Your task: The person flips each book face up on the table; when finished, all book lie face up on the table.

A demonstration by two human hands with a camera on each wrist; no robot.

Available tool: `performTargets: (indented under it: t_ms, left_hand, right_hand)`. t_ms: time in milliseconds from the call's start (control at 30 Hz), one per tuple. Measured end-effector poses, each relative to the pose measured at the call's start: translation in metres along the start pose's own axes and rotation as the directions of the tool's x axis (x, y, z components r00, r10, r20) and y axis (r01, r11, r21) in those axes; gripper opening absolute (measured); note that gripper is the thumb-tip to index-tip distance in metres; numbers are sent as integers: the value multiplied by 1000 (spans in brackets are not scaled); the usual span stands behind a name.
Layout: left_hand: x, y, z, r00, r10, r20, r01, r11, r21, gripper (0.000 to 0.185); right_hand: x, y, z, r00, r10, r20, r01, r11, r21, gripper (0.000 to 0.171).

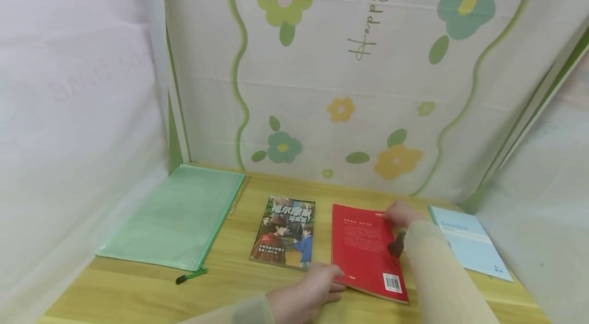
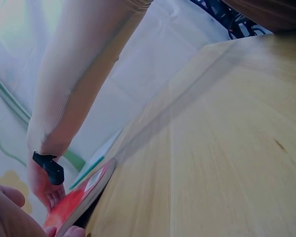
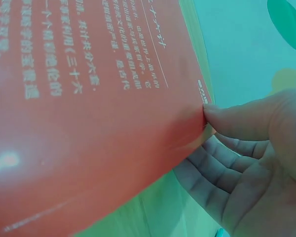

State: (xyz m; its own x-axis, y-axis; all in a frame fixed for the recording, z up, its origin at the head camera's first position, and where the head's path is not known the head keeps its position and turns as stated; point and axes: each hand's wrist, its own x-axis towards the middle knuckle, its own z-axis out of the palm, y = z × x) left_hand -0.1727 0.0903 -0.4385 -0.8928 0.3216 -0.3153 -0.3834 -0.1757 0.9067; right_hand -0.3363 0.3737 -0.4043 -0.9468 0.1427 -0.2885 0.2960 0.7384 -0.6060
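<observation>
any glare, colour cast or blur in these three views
Head view: even soft light, sharp, with the walls bowed toward the edges. Left wrist view: a bluish, dim cast, the wooden table streaked and soft, the red book blurred. Right wrist view: a teal cast on the backdrop, a small glare spot low on the red book's cover, and the right hand close and slightly soft.

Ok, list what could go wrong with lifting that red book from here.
1. The right hand pinches only the far corner of the red book, thumb on top; the soft cover could bend or crease there.
2. The left hand holds just the near corner, so the book might sag or slip between the two grips.
3. The illustrated book and the pale blue booklet lie close on either side and could get nudged.
</observation>
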Motion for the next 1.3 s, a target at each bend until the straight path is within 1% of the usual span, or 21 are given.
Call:
performTargets:
  t_ms: [67,167,233,300,400,533,633,700,800,833,933,1000,1167,1300]
  left_hand:
    - [0,1,0,1000,-9,2,9,1000,-2,54]
    - [-1,3,-1,1000,-19,8,19,1000,-3,52]
    - [-2,4,-1,1000,-25,11,25,1000,-3,52]
    - [-3,4,-1,1000,-29,12,29,1000,-3,51]
    - [-3,5,-1,1000,-26,11,26,1000,-11,46]
    - [-3,4,-2,1000,-11,5,11,1000,-17,39]
    - [-3,4,-2,1000,-9,-7,9,1000,-18,35]
    - [-3,5,-3,1000,-4,-20,3,1000,-18,33]
    - [-3,5,-4,999,7,-52,-8,1000,-11,29]
    - [-2,5,-4,998,11,-62,-12,1000,-6,28]
    - [-2,5,-5,996,18,-91,-18,1000,0,29]
    - [-2,5,-6,995,19,-101,-19,1000,2,28]
    - [-1,6,-7,994,36,-107,-36,999,1,19]
    - [-1,6,-6,993,43,-106,-44,999,-5,20]
  right_hand:
    - [12,6,1,999,-38,-7,38,999,-19,26]
    - [23,11,0,994,-108,2,108,993,-47,24]
    - [26,12,0,989,-147,-3,146,987,-70,22]
    - [26,12,-1,987,-163,6,163,984,-66,19]
    - [24,9,-2,984,-176,13,176,984,-39,14]
    - [22,7,-7,973,-231,25,230,973,7,11]
    - [22,6,-12,959,-281,38,277,958,79,11]
    - [21,5,-15,954,-297,36,290,948,133,9]
    - [18,2,-20,941,-335,47,321,928,187,7]
    - [15,0,-22,941,-336,43,321,925,204,6]
    - [9,-5,-25,931,-362,52,340,910,236,8]
    - [5,-7,-28,931,-361,52,338,906,254,10]
    - [0,-11,-33,926,-373,62,343,898,277,18]
    - [-3,-13,-36,917,-391,74,355,888,293,22]
